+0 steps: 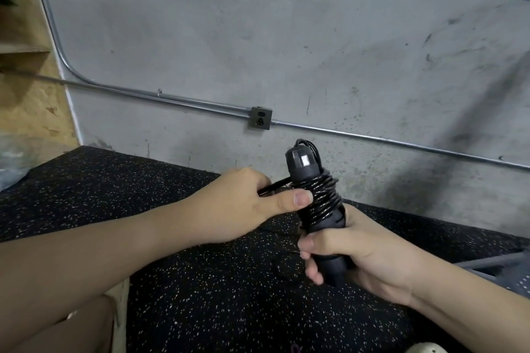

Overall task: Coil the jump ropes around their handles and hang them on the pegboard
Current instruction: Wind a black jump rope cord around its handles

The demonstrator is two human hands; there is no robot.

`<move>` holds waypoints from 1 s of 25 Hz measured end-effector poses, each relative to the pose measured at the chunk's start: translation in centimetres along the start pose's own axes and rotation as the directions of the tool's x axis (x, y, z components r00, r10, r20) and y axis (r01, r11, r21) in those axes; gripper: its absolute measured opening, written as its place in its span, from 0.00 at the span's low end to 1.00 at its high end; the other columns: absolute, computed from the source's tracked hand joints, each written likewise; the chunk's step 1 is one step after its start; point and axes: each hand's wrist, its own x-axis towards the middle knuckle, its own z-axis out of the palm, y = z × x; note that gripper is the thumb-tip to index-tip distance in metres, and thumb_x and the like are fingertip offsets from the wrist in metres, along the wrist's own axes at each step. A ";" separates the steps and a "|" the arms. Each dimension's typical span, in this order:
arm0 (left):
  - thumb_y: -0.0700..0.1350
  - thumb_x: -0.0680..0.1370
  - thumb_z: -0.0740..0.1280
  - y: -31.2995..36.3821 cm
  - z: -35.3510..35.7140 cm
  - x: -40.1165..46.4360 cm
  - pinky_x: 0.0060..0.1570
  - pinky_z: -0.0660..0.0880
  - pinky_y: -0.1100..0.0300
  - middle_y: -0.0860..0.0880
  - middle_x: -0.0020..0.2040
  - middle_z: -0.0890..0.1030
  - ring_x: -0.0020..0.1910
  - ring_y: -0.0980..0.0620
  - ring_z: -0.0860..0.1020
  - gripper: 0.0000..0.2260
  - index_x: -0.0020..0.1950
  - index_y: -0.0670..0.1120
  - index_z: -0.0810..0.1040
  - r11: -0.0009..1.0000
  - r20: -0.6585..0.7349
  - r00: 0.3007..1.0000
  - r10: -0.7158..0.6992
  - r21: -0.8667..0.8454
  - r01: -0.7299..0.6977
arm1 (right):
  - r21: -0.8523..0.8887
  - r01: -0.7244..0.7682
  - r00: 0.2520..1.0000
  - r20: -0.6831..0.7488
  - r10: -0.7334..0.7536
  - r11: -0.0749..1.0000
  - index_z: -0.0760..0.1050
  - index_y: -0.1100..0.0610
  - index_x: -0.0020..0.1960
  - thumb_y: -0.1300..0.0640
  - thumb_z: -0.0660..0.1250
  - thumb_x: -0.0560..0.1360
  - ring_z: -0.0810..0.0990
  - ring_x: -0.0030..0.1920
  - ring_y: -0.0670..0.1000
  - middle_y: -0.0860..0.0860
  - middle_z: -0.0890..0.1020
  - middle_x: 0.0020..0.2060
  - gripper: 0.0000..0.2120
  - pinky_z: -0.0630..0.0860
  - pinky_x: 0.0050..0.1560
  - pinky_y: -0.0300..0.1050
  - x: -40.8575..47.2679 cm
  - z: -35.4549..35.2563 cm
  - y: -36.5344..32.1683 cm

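Observation:
A black jump rope (321, 198) is wound in several turns around its two black handles, which stand upright together in the middle of the view. My right hand (352, 252) grips the lower part of the handles from the right. My left hand (243, 203) holds the loose end of the rope just left of the coil, its thumb pressed against the windings. A short stretch of rope runs from my left fingers to the handles. No pegboard is in view.
Black speckled rubber flooring (143, 195) lies below my hands. A grey concrete wall with a metal conduit (172, 100) and an outlet box (260, 118) stands behind. Wooden boards (31, 89) are at the left; a grey metal frame (499, 264) sits at the right.

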 end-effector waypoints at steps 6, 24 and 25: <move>0.84 0.64 0.53 -0.1 0.2 0.1 0.33 0.72 0.58 0.53 0.31 0.74 0.28 0.60 0.70 0.42 0.48 0.48 0.80 1.000 0.000 1.000 0.016 0.004 -0.016 | -0.167 0.065 0.986 -0.140 -0.089 0.984 0.77 0.59 0.46 0.69 0.74 0.69 0.77 0.29 0.53 0.56 0.78 0.30 0.11 0.76 0.32 0.46 0.5 -1.3 0.1; 0.56 0.77 0.71 1.8 -0.4 0.3 0.55 0.79 0.57 0.57 0.47 0.85 0.48 0.57 0.83 0.10 0.55 0.54 0.80 0.900 0.096 0.960 0.261 -0.384 -0.206 | 0.014 0.017 0.976 0.215 -0.019 1.000 0.78 0.62 0.52 0.55 0.78 0.71 0.74 0.34 0.55 0.59 0.74 0.35 0.15 0.75 0.40 0.48 0.3 -2.7 -0.3; 0.61 0.75 0.74 1.4 -0.4 0.5 0.57 0.80 0.53 0.55 0.50 0.86 0.50 0.54 0.85 0.16 0.56 0.53 0.81 0.916 0.074 0.971 0.229 -0.354 -0.189 | -0.070 0.054 0.986 0.158 -0.042 0.996 0.77 0.61 0.45 0.56 0.78 0.71 0.72 0.32 0.55 0.59 0.72 0.32 0.12 0.74 0.38 0.47 0.3 -2.6 -0.4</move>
